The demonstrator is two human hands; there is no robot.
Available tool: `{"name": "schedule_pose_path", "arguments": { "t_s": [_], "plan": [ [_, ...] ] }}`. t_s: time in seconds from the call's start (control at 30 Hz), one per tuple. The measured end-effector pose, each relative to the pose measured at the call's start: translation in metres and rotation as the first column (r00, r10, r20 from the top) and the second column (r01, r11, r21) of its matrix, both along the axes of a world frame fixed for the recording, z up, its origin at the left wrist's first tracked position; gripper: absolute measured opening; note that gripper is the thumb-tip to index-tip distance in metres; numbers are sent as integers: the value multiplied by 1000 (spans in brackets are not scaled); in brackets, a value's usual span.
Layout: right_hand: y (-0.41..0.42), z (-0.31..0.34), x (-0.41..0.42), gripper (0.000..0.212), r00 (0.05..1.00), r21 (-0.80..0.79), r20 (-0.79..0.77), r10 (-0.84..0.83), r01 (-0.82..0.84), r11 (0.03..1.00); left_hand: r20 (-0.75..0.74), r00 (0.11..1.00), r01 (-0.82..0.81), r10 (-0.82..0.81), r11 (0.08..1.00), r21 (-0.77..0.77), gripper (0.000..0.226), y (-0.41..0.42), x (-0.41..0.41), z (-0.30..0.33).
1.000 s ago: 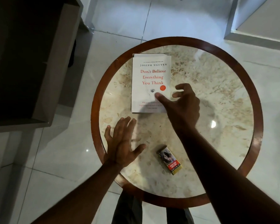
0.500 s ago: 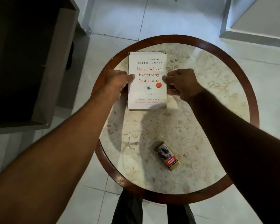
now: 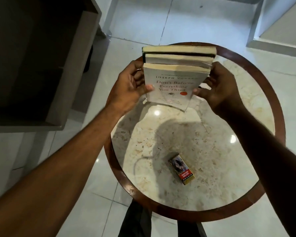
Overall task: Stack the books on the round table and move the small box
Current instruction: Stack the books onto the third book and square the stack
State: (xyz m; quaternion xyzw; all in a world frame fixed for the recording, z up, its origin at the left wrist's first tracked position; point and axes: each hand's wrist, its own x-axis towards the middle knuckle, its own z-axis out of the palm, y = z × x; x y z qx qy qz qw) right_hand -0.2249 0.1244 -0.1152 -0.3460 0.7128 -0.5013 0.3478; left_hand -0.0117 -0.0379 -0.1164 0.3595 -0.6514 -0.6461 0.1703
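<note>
Two hands' fingers (image 3: pixel 148 87) clamping three books (image 3: pixel 174 72)

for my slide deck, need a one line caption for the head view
Both hands lift three books above the round table; small box lies near.

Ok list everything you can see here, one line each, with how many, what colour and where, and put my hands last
White paperback book with red title: one, front of a tilted bundle held above the table's far side.
Cream-edged books behind it: two, same bundle.
Small red and yellow printed box: one, flat on the table's near side.
Round beige marble table with brown wooden rim: one, centre.
Dark wooden cabinet: one, left.
White glossy tiled floor: all around.
Left hand: grips the bundle's left edge.
Right hand: grips its right edge.
</note>
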Motion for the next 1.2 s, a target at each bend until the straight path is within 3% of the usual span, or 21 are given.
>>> {"name": "schedule_pose_path", "arguments": {
  "t_s": [0.1,0.27,0.4,0.6,0.8,0.93,1.07,1.2],
  "plan": [
    [9,3,11,51,999,-79,25,-24,26,997,-22,999,-32,31,998,-45,53,8,2,-1],
    [14,-1,16,45,985,-61,-168,-49,39,997,-23,998,-66,64,988,-139,67,24,-2,3],
    [12,0,24,38,966,-91,-241,-94,74,993,13,993,-113,117,978,-177,62,28,-2,5],
    [16,2,29,40,966,-120,-224,-128,103,987,34,981,-179,189,963,-201,55,36,-1,3],
    [18,5,32,31,965,-96,-169,-200,186,978,96,949,-291,300,952,-97,53,49,-13,-4],
    [28,13,8,26,950,80,-194,-245,264,961,208,959,-191,193,981,-28,41,54,-41,-6],
    [57,7,-33,17,951,314,-142,-275,307,898,349,934,-140,77,977,160,35,73,-89,-13],
    [86,-13,-71,10,930,511,-95,-355,352,784,426,905,-125,-11,949,289,29,102,-134,-27]
  ]
}}
